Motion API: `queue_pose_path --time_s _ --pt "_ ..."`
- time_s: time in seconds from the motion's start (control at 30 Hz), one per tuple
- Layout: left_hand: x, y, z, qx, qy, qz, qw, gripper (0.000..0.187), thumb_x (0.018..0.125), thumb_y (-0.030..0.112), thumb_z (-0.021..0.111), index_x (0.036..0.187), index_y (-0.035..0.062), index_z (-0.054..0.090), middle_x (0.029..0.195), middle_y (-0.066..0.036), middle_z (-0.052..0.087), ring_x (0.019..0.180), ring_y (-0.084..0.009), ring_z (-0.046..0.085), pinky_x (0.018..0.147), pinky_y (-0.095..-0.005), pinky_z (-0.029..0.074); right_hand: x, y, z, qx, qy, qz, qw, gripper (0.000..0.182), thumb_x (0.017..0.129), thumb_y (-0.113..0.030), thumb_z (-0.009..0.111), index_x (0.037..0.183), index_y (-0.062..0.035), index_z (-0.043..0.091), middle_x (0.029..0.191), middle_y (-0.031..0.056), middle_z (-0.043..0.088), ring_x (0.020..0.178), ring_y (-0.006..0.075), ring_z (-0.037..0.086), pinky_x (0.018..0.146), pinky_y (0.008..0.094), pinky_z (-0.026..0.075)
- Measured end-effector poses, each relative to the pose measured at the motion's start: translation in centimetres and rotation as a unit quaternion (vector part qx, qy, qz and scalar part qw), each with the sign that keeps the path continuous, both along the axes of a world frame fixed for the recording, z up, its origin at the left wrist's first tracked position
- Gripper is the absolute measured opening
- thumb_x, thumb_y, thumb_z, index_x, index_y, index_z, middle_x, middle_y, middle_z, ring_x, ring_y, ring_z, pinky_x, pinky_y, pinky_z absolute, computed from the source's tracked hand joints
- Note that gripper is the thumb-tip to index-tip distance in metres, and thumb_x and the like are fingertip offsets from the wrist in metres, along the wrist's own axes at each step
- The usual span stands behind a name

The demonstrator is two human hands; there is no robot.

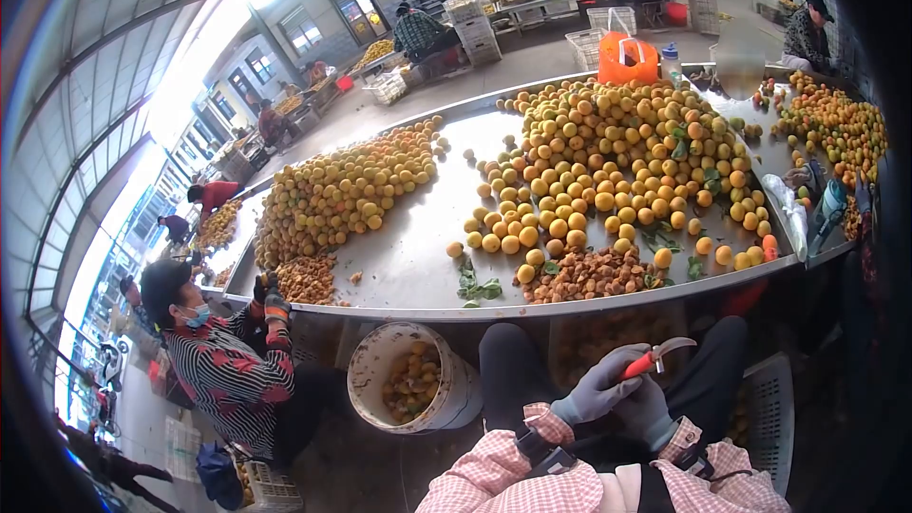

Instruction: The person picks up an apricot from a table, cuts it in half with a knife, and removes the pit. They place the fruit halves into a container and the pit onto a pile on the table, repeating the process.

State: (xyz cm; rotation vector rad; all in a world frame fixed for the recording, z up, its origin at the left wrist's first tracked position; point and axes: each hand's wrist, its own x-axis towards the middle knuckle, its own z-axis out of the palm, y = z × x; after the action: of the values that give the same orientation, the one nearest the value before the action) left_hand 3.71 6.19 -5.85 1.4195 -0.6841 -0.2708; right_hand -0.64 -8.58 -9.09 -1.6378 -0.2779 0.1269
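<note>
Both gloved hands rest together above the lap. My left hand (pixel 602 386) wears a grey glove and is closed round the red handle of a small knife (pixel 640 366) with a curved blade, which points to the right. Just below and beside it, my right hand (pixel 648 410), also in a grey glove, is partly covered by the left one, and its fingers are hard to make out. Beyond the knees, a metal table (pixel 418 256) bears a large heap of yellow-orange fruit (pixel 608 147) and a small pile of brown pits (pixel 594 275).
A white bucket (pixel 458 399) with cut fruit stands left of my knees. A co-worker (pixel 223 361) in a striped top sits at the left by another fruit heap (pixel 332 190). A grey crate (pixel 768 418) is at the right. An orange bag (pixel 627 62) stands at the table's far edge.
</note>
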Motion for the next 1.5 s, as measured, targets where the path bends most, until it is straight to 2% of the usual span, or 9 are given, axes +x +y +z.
queue_pose_path --time_s 0.17,0.3,0.43,0.53,0.57,0.63,1.0,1.17,1.5 --pt "-0.8 -0.8 0.9 -0.057 0.101 -0.031 0.993 0.046 0.093 0.016 0.058 0.134 0.001 0.043 0.133 -0.009 0.046 0.122 -0.0177 0.043 0.105 -0.0318 0.032 -0.4 -0.5 0.5 0.075 0.02 -0.017 0.997 0.039 0.084 -0.017 0.068 0.118 -0.004 0.052 0.108 0.0108 0.061 0.099 0.022 0.062 0.084 0.0339 0.05" --pt "-0.2 -1.3 0.9 -0.067 0.073 0.004 0.995 0.042 0.092 0.02 0.061 0.127 0.0006 0.048 0.118 -0.011 0.057 0.105 -0.0168 0.056 0.09 -0.0299 0.046 0.0 -1.5 3.2 -0.275 -0.155 -0.069 0.946 0.037 0.078 -0.021 0.067 0.113 -0.0124 0.059 0.104 0.0148 0.063 0.091 0.0333 0.063 0.074 0.0393 0.051" --pt "0.1 -2.4 2.5 -0.17 0.23 0.114 0.951 0.036 0.091 0.019 0.062 0.119 0.0005 0.051 0.085 -0.007 0.06 0.069 -0.0147 0.06 0.061 -0.0272 0.051 0.3 -1.9 4.3 -0.395 -0.082 -0.057 0.913 0.038 0.076 -0.022 0.069 0.112 -0.0135 0.06 0.102 0.0151 0.063 0.09 0.0337 0.062 0.074 0.0394 0.051" --pt "1.5 -2.1 1.9 -0.233 0.309 0.186 0.903 0.028 0.092 0.018 0.059 0.114 0.0028 0.052 0.061 0.004 0.044 0.042 -0.0046 0.037 0.037 -0.0215 0.031 -0.2 -1.4 2.3 0.08 0.199 0.023 0.977 0.038 0.084 -0.013 0.067 0.119 -0.0082 0.055 0.108 0.0073 0.063 0.093 0.0192 0.063 0.078 0.0311 0.05" --pt "1.9 -1.7 1.7 -0.261 0.313 0.193 0.893 0.024 0.095 0.02 0.055 0.112 0.0039 0.052 0.058 0.006 0.04 0.041 -0.0041 0.033 0.038 -0.0204 0.027 -0.3 -1.8 2.0 0.08 0.203 0.017 0.976 0.038 0.084 -0.013 0.067 0.119 -0.0082 0.055 0.108 0.0073 0.063 0.093 0.0192 0.063 0.078 0.0311 0.05" --pt "2.2 -0.6 1.8 -0.327 0.332 0.155 0.871 0.018 0.096 0.018 0.052 0.108 0.0068 0.058 0.059 0.002 0.043 0.04 -0.0051 0.03 0.039 -0.0219 0.026 -0.3 -2.8 2.0 0.38 0.422 0.106 0.816 0.042 0.087 -0.008 0.066 0.125 -0.006 0.049 0.111 0.0037 0.061 0.096 0.0134 0.061 0.08 0.0265 0.05" --pt "1.2 -0.2 0.9 -0.395 0.32 -0.09 0.856 0.031 0.093 0.028 0.059 0.114 0.0056 0.056 0.061 0.0 0.05 0.043 -0.0059 0.041 0.042 -0.0224 0.032 -2.3 -1.2 2.0 0.271 0.424 0.096 0.859 0.04 0.087 -0.007 0.065 0.123 -0.004 0.048 0.106 0.005 0.059 0.092 0.0103 0.058 0.079 0.0237 0.048" --pt "0.2 -2.4 1.7 -0.315 0.302 0.115 0.892 0.042 0.092 0.027 0.057 0.126 0.0038 0.048 0.065 -0.003 0.052 0.047 -0.0086 0.045 0.044 -0.022 0.036 -2.2 -0.4 2.9 0.154 0.171 0.046 0.972 0.029 0.087 -0.006 0.065 0.112 -0.0029 0.052 0.099 0.003 0.059 0.09 0.0106 0.056 0.084 0.0246 0.046" --pt "-0.1 -0.4 -0.3 -0.255 0.261 0.032 0.93 0.032 0.092 0.022 0.058 0.116 0.0008 0.054 0.059 -0.003 0.052 0.042 -0.0088 0.043 0.04 -0.0224 0.034 -1.3 -1.3 5.0 0.16 0.378 0.077 0.909 0.025 0.088 -0.017 0.067 0.109 -0.0059 0.058 0.086 -0.0002 0.062 0.067 0.0061 0.054 0.06 0.0186 0.042"
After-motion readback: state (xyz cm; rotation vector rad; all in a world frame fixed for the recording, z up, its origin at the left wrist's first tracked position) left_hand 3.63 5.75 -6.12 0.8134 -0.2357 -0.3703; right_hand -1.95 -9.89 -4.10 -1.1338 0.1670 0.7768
